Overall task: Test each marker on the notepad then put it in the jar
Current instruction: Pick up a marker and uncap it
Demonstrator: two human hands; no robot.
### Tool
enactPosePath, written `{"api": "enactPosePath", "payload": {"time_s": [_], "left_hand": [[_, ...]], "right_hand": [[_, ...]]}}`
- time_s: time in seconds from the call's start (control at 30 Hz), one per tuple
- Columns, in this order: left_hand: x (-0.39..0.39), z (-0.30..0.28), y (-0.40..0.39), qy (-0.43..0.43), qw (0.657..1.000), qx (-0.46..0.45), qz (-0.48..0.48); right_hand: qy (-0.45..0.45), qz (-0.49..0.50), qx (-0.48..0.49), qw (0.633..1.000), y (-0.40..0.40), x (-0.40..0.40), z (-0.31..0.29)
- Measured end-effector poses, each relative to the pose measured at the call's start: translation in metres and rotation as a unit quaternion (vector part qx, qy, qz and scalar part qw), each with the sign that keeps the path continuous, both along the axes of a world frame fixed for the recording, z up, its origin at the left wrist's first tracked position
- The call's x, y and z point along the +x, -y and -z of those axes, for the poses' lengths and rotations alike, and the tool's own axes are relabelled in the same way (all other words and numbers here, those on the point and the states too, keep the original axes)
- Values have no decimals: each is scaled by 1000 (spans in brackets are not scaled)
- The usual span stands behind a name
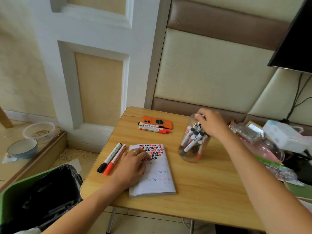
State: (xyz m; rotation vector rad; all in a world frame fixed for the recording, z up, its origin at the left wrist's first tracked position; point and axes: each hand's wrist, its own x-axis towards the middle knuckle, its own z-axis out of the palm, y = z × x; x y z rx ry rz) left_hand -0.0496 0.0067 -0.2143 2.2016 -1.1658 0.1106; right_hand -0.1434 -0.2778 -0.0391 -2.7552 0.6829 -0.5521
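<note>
The right hand (211,123) pinches a marker (199,123) at the mouth of the jar (192,154), apparently mid-drop into the markers already standing inside. The left hand (133,164) lies flat on the notepad (160,181), fingers relaxed, holding nothing. Next, judging by the task, release, then reach for the untested markers: two (111,157) just left of the left hand, two (154,129) beyond it on the tabletop (211,191).

Notepad (152,169) bears red-and-black star stamps; table (211,191) pale woodgrain; phone case (157,122) orange.
</note>
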Motion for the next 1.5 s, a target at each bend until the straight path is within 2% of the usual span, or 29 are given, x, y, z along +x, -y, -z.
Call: {"api": "enactPosePath", "payload": {"time_s": [0.17, 0.23, 0.33, 0.4, 0.47, 0.53, 0.6, 0.73, 0.87, 1.1, 1.3, 1.4, 1.5], "left_hand": [[0, 0, 0, -2, 1000, 3, 0], [1, 2, 0, -2, 1000, 3, -3], [1, 5, 0, 5, 1000, 0, -16], [1, 6, 1, 7, 1000, -1, -24], [1, 6, 2, 3, 1000, -5, -31], [1, 6, 2, 3, 999, -9, -33], [1, 5, 3, 3, 999, -13, -34], [1, 6, 4, 5, 999, -16, -38], [0, 4, 4, 1, 999, -21, -50], [0, 3, 3, 13, 999, -9, -46], [-2, -2, 3, -8, 999, -35, 18], [-3, -1, 1, -35, 998, -60, 9], [-5, 0, 2, -53, 994, -92, 6]], "right_hand": [[-75, 7, 14, 997, -10, 3, -1], [-66, 13, -9, 998, -12, 6, 0], [41, 19, -96, 994, -18, 14, 3], [154, -15, -154, 976, -30, 21, 6], [220, -61, -182, 956, -47, 31, 11], [213, -102, -150, 960, -59, 46, 19], [143, -126, -95, 977, -64, 65, 33], [-12, -114, -31, 993, -58, 103, 72], [-56, -84, -33, 994, -45, 129, 109], [-62, -67, -64, 994, -36, 149, 142], [-80, -66, -54, 993, -40, 140, 138], [-2, -71, 24, 997, -58, 122, 120], [70, -100, 195, 973, -83, 89, 106]]}}
